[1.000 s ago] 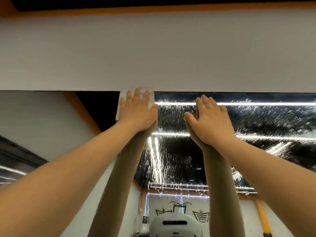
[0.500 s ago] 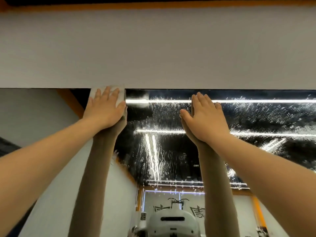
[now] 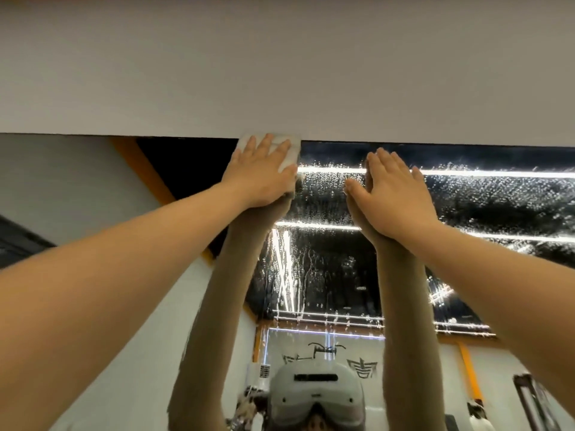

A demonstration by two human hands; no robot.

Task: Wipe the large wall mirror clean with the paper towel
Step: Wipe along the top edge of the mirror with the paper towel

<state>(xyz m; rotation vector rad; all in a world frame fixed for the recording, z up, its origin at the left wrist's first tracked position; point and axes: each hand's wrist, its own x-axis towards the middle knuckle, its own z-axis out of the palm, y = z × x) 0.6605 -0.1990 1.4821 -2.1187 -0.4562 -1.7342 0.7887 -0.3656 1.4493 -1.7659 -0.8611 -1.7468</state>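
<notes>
The left hand lies flat with fingers straight, pressing the folded paper towel against the wall mirror right at its top edge, where the glass meets the white wall above. The towel shows only as a pale margin above the fingertips and along the thumb side; the rest is hidden under the palm. The right hand sits beside it, also flat and open, holding nothing, its palm resting on the glass.

The glass to the right of the towel hand and beneath both hands is thick with water droplets and thin run marks, while the area left of the towel hand looks clear. Judging from this, several things could spoil the job. The bare palm may leave a smear on glass already wet. The towel, held only by flat pressure, could slip from under the fingers on a fast stroke. It may also soak through and merely push the water about, and drips could run down over wiped areas.
</notes>
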